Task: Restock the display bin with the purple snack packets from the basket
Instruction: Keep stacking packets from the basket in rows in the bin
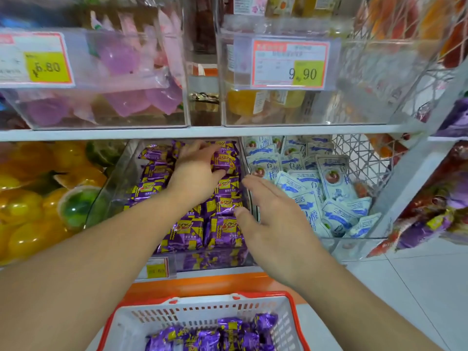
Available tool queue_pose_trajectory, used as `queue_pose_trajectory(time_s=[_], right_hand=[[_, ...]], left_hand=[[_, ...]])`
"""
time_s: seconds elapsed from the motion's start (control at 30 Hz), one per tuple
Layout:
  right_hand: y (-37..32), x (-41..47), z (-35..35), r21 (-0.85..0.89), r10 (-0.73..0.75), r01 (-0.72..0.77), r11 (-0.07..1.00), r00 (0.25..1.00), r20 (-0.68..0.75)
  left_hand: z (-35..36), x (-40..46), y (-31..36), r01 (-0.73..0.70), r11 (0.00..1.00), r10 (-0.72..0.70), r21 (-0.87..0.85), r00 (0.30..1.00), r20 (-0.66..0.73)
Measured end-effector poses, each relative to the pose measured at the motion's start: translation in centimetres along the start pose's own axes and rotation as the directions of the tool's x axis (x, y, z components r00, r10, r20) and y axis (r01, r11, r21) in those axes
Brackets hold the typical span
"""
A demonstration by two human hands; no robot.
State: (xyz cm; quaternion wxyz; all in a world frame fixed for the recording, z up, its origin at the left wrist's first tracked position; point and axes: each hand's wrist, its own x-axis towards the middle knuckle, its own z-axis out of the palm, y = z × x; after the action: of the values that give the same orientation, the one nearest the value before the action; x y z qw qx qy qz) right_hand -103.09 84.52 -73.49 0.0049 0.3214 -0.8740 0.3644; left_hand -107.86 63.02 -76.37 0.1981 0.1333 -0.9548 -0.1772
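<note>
A clear display bin (119, 181) on the lower shelf holds several purple and yellow snack packets (187, 234) laid in rows. My left hand (197, 168) reaches deep into the bin and grips one purple packet (225, 160) near the back, fingers on top and thumb under it. My right hand (268, 214) hovers with straight fingers over the bin's right wall, holding nothing. Below, a white basket (202, 317) with an orange rim holds several more purple packets (228, 333).
A bin of white and blue packets (329, 188) sits right of the purple bin. Yellow and green jelly cups (38, 193) fill the left bin. Clear bins with price tags (290, 64) stand on the upper shelf. Hanging snack bags (435, 214) are at the right.
</note>
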Motion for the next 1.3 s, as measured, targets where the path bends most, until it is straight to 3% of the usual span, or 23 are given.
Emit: queue_pose_trajectory(time_s=[0.13, 0.23, 0.33, 0.63, 0.93, 1.07, 1.17, 1.3], right_hand=[[0.1, -0.4, -0.1, -0.012, -0.01, 0.009, 1.0, 1.0, -0.014], [0.4, -0.5, 0.2, -0.037, 0.019, -0.018, 0.999, 1.0, 0.017], [0.5, -0.5, 0.3, -0.029, 0.05, -0.049, 0.998, 0.997, 0.054], [0.2, -0.3, 0.5, -0.028, 0.059, -0.058, 0.998, 0.997, 0.055], [0.4, -1.2, -0.2, 0.012, 0.077, -0.078, 0.997, 0.995, 0.065], [0.1, -3.0, -1.3, 0.017, -0.002, 0.003, 1.0, 0.998, -0.061], [0.8, -5.2, -1.5, 0.003, -0.023, 0.024, 1.0, 0.978, -0.207], [2.8, -8.9, -0.3, -0.052, 0.191, -0.198, 0.979, 0.975, -0.116]], left_hand=[[-0.2, -1.8, -0.1, -0.21, 0.971, 0.22, 0.114, 0.972, -0.084], [-0.3, -2.8, -0.2, -0.333, 0.93, 0.33, 0.155, 0.943, 0.045], [0.1, -3.2, -0.3, -0.293, 0.945, 0.269, 0.146, 0.949, 0.165], [-0.3, -3.1, 0.3, -0.173, 0.984, 0.156, 0.048, 0.956, 0.247], [-2.3, -4.0, 1.3, -0.13, 0.991, 0.131, -0.019, 0.971, 0.199], [-4.1, -7.6, 1.9, -0.125, 0.987, 0.138, -0.096, 0.981, 0.134], [-5.2, -11.9, 2.6, -0.157, 0.977, 0.152, -0.144, 0.987, -0.045], [-4.5, -19.7, 4.3, -0.19, 0.936, 0.167, -0.294, 0.981, -0.102]])
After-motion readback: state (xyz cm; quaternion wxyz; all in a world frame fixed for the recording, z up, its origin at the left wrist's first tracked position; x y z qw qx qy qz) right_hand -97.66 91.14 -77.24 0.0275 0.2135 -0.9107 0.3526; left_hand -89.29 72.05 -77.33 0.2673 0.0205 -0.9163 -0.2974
